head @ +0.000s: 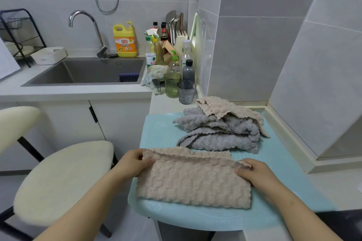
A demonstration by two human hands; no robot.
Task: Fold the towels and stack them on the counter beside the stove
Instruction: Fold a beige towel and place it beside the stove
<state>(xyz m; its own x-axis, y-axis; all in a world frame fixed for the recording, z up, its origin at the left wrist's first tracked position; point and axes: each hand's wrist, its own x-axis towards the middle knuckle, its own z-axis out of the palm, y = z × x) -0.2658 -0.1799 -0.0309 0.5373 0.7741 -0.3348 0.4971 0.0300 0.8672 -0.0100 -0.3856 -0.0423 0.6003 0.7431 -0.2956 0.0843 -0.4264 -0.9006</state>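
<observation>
Towel (193, 180) lies between left grip (133, 162) and right grip (252, 172), each pinching a corner.

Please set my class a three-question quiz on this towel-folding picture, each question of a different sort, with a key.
1. True or false: the left hand and the right hand each grip the far edge of the beige towel.
2. Multiple choice: which colours are in the pile of unfolded towels? A) grey and beige B) red and white C) all green
3. Fill the gap: both the beige towel and the pile lie on a light ____ mat.

Key: 1 true; 2 A; 3 blue.
</observation>
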